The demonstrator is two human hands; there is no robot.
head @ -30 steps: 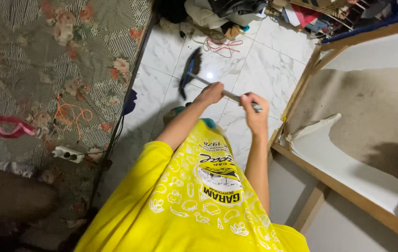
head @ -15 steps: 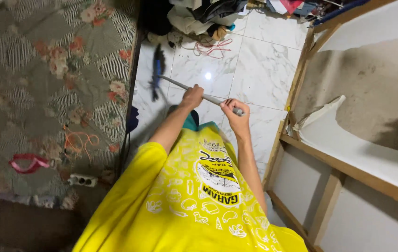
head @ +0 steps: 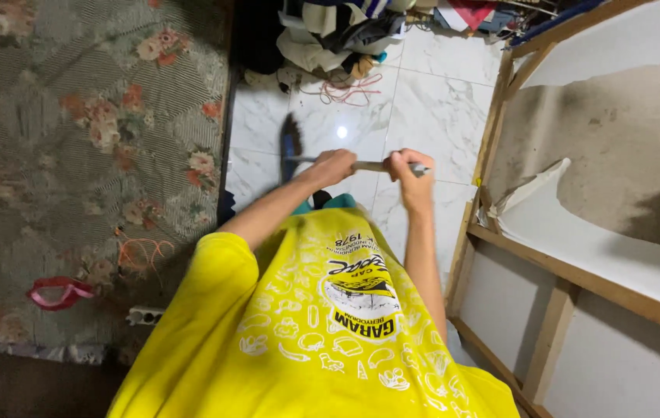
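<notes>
Since a moment ago the broom (head: 293, 147) has swung back from the edge of the mattress (head: 90, 155) toward the middle of the white marble floor (head: 438, 116), and its handle (head: 368, 166) now lies almost level across the person's front instead of slanting up to the left; both hands have shifted with it; the left hand (head: 332, 166) has its grip wrapped round the handle nearer the dark brush head; the right hand (head: 409, 172) has its grip closed round the handle close to its far end, fist upright, so both grips are holding the broom; the brush head is blurred, standing on the floor just beside the mattress, between the mattress and the person's hands; the mattress itself carries a floral cover, with an orange cord (head: 140, 249), a red strap (head: 59, 292) and a white power strip (head: 146, 314) near its lower edge; beyond the mattress's far corner sits a heap of clothes (head: 345, 35) with a red cord (head: 349, 89) trailing onto the tiles; across the floor from the mattress leans a wooden frame (head: 492, 147) with torn, stained white sheeting; the person wears a yellow shirt (head: 306, 325).
</notes>
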